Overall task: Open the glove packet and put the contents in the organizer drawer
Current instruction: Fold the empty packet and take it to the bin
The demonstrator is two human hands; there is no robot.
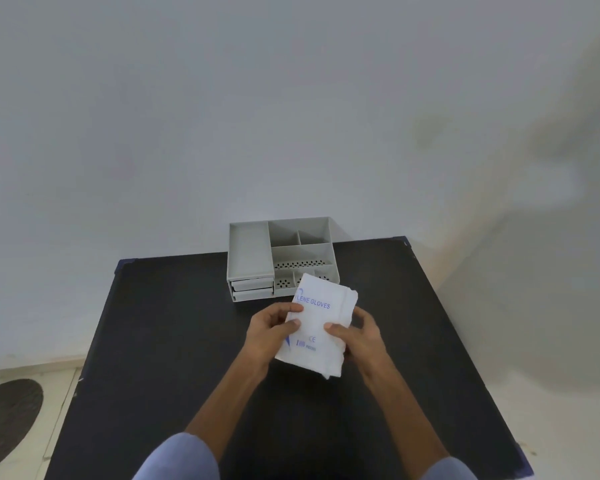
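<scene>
Your left hand [269, 329] and right hand [359, 332] pinch the glove packet [317, 325] above the table [160, 341], organizer [281, 258] at its far edge.

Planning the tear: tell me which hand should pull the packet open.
Right, probably. The right hand pinches the glove packet along its ragged right edge, where layers show; the left hand steadies the printed face.

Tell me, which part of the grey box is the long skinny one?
The left compartment of the organizer, above the two drawers. It runs front to back undivided; those on the right are smaller.
</scene>
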